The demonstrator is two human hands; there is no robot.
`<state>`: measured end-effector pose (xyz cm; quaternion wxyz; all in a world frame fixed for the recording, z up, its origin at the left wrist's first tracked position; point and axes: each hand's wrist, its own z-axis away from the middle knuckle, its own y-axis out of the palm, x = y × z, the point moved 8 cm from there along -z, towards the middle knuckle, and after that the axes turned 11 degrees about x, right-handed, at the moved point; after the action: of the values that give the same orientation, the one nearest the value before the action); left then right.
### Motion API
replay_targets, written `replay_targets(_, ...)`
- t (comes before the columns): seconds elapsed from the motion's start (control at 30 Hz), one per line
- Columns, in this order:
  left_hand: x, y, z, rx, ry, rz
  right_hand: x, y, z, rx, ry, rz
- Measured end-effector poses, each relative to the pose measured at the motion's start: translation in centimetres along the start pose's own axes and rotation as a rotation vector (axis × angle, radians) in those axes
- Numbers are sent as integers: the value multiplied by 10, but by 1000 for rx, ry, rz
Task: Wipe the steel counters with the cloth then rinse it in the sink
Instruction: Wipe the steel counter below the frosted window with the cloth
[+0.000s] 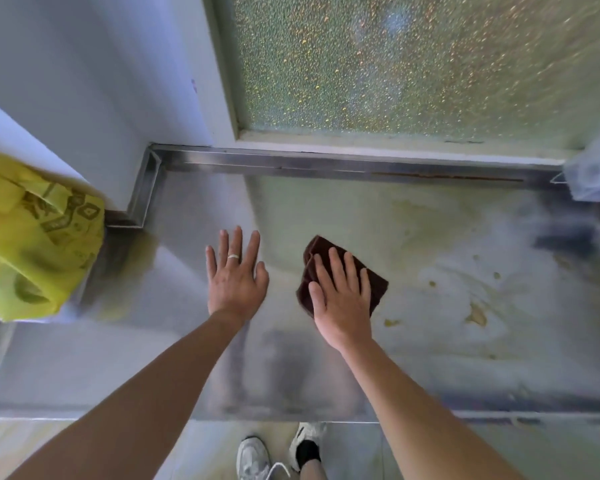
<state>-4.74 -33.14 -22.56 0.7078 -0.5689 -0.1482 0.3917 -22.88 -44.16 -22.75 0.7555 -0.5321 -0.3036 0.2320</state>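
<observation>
Cloth (340, 271), dark brown and folded, lay on the steel counter (430, 258) near the middle, pinned flat under the right hand (340, 299). That hand was spread open, palm down, fingers pointing toward the far edge, pressing on the cloth rather than gripping it. Just to the left, the left hand (234, 275) rested flat on bare steel, also open with fingers splayed, a ring (233, 256) on one finger; it touched nothing but the counter. Yellowish stains (477, 315) and smears marked the steel to the right of the cloth. A raised steel lip (326, 164) ran along the far side, below a frosted window (413, 64). A yellow printed bag (35, 237) hung at the left edge, beside the white wall (94, 81). Two shoes (281, 452) stood on the tiled floor at the near edge.
</observation>
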Motion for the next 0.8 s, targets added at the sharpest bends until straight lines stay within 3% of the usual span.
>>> replay_targets(0.17, -12, 15, 43, 41, 25, 7, 16, 21, 109, 28, -23, 26)
replay_targets(0.3, -37, 28, 66, 54, 48, 26, 10, 24, 139, 53, -89, 76)
replay_targets(0.5, -77, 29, 51, 24, 97, 58, -20, 4, 107, 16, -179, 34)
replay_targets(0.8, -123, 29, -22, 8, -34, 83, -96, -38, -11, -57, -126, 32)
